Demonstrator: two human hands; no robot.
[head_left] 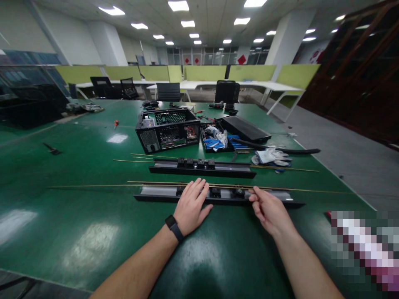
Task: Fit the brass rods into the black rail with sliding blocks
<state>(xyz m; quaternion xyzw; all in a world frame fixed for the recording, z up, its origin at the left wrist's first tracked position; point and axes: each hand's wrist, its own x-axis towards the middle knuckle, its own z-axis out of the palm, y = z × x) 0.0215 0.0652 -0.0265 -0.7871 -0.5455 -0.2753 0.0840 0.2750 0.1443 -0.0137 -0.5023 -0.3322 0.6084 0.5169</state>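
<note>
Nearest to me on the green table lies a long black channel-shaped tray [168, 199] with a pale inner strip and small black blocks [215, 192] in it. Thin brass-coloured rods [156, 184] run lengthwise over it and stick out past both ends. My left hand [193, 203], with a dark watch at the wrist, rests with fingers stretched over the rods and the tray's middle. Toward the tray's right end, my right hand [268, 207] is closed, thumb and fingertips pinching at a rod. Just behind lies a second black tray [202, 169] with similar blocks and rods.
Behind the trays stand an open black computer case [168, 131] and a shallow box with blue-and-white gloves [216, 139]. A black panel [246, 128], a black tube [293, 150] and white gloves [271, 156] lie to the right. An orange-handled tool [116, 123] sits at left.
</note>
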